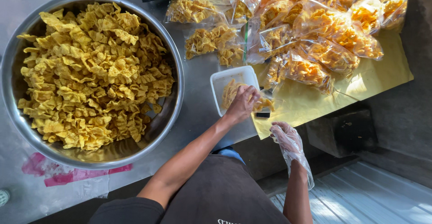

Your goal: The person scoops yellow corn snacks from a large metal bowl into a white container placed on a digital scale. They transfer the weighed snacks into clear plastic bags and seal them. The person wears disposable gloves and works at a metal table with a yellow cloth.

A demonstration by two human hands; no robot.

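Here the left hand (241,103) reaches over a white tray (220,81) on the steel tabletop (198,111), its fingers curled down onto the yellow chips (230,93) lying in the tray, pinching some of them. The tray sits just right of a big steel bowl (177,71) heaped with fried yellow crisps (94,71), and it touches the edge of a yellow sheet (382,75). A small black object (263,114) lies just beside the tray, near the fingertips. The right hand (285,136) hangs off the tabletop's edge, loosely half open, with a clear plastic bag (300,158) pulled over it like a glove; it grips nothing else. Filled clear bags (315,30) of crisps are piled on the sheet beyond the tray. A pink wrapper (67,174) lies below the bowl.
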